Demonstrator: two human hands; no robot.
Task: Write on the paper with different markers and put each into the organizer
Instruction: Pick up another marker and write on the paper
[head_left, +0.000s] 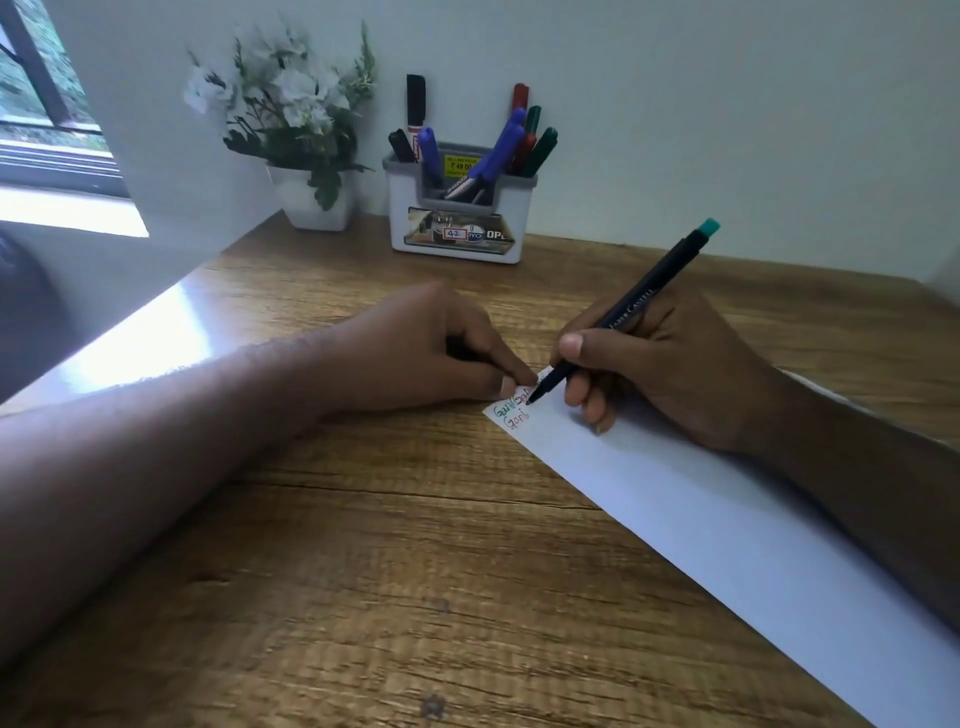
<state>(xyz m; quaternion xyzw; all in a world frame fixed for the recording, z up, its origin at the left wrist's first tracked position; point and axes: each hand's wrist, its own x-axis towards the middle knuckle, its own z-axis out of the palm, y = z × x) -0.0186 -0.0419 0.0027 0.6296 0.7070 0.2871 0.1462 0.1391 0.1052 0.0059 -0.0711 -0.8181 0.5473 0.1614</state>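
A white sheet of paper (727, 525) lies slanted across the right of the wooden desk (363, 545), with small red and green writing at its far corner. My right hand (670, 374) grips a thin black marker with a teal end (634, 306), its tip touching the paper beside the writing. My left hand (426, 348) rests on the desk with fingers curled, its fingertips pressing the paper's corner; something dark may be inside the fist. The white and grey organizer (457, 208) stands at the back against the wall, holding several black, blue, red and green markers.
A white pot of white artificial flowers (306, 135) stands left of the organizer. A window (47, 104) is at the far left, casting a bright patch on the desk's left edge. White wall runs behind the desk.
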